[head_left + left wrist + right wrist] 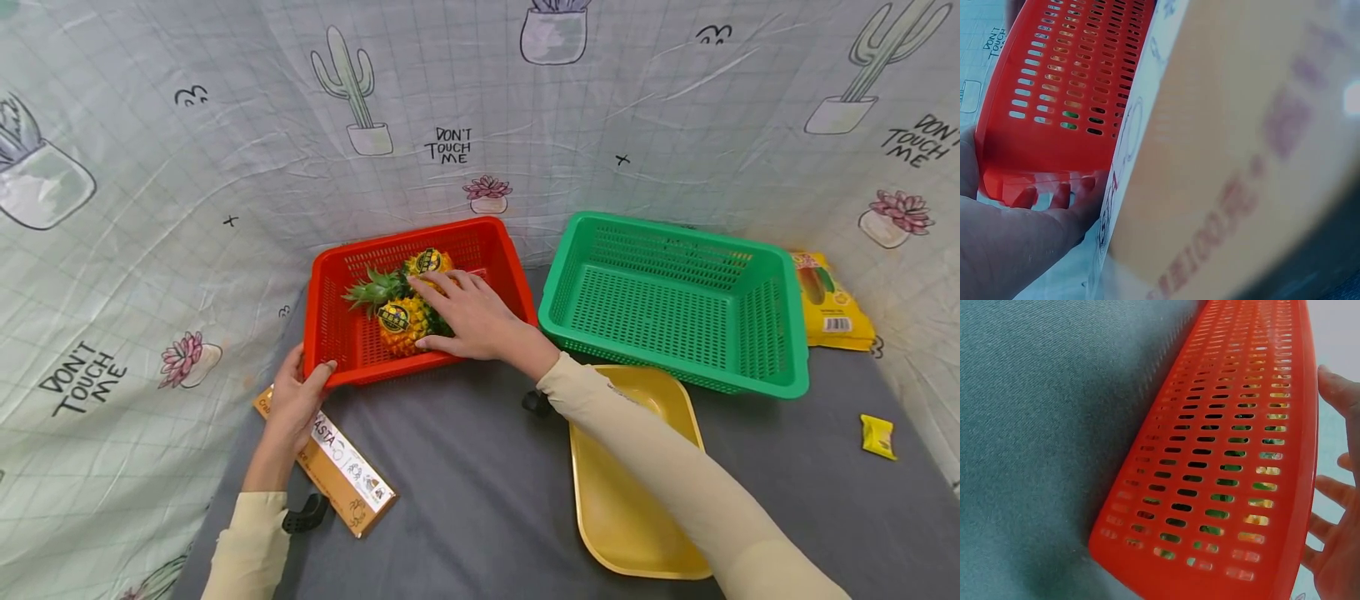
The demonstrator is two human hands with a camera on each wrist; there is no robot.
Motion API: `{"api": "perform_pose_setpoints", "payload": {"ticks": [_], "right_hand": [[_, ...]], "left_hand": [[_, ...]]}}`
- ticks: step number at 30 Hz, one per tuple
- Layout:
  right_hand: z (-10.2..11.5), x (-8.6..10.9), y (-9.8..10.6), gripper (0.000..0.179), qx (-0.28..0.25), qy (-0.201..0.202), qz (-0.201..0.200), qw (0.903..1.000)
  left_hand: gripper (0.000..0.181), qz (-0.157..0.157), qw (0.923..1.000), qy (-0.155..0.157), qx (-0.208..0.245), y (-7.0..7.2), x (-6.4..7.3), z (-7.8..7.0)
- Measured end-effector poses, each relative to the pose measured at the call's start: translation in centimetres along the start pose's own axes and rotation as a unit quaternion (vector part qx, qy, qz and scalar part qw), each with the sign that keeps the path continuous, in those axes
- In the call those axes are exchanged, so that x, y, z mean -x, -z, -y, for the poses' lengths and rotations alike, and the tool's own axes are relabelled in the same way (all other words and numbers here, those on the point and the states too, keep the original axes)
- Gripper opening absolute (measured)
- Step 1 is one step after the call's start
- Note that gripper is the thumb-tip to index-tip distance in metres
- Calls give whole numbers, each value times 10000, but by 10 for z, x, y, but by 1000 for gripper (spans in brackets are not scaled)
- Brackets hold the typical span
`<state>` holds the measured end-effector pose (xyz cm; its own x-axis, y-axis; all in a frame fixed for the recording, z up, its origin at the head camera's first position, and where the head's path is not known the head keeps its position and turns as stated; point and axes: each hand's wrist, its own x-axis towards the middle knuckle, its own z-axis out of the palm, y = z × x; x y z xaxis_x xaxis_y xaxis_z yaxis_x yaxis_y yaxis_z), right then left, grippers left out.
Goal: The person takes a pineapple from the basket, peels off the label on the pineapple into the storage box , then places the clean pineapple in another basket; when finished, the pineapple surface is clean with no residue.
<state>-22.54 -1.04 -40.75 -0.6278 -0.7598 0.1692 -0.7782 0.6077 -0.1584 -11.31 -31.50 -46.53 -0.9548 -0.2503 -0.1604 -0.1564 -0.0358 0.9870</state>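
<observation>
A person's left hand (pixel 295 400) grips the near left corner of a rectangular red perforated plastic basket (pixel 328 300) while the right hand (pixel 480 321), apart from the left, extends its fingers over orange-yellow, labelled pineapples (pixel 397 335) inside; whether it touches them cannot be told. A green perforated plastic basket (pixel 678 237) stands alongside.

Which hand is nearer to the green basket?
Right. The right hand is over the red basket, left of the green basket; the left hand, farther left, grips the red basket's corner.
</observation>
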Motion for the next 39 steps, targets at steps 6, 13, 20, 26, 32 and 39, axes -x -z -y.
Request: {"api": "perform_pose_setpoints", "payload": {"ticks": [6, 13, 20, 26, 32, 39], "right_hand": [[2, -7, -2, 97, -24, -85, 305, 9995], [1, -17, -2, 98, -128, -153, 513, 9985], [2, -30, 4, 95, -331, -191, 807, 9960], [5, -40, 10, 96, -398, -205, 1168, 9922], [5, -49, 14, 96, -435, -190, 1548, 9868], [8, -60, 21, 93, -435, -43, 1742, 9837]], "left_hand": [[59, 28, 9999, 31, 117, 1, 1, 3], [60, -17, 9999, 67, 93, 1, 0, 2], [57, -24, 9998, 67, 194, 3, -2, 4], [57, -11, 9999, 10, 146, 2, -3, 3], [56, 13, 9998, 39, 220, 2, -3, 1], [61, 27, 9998, 97, 181, 3, -3, 0]]}}
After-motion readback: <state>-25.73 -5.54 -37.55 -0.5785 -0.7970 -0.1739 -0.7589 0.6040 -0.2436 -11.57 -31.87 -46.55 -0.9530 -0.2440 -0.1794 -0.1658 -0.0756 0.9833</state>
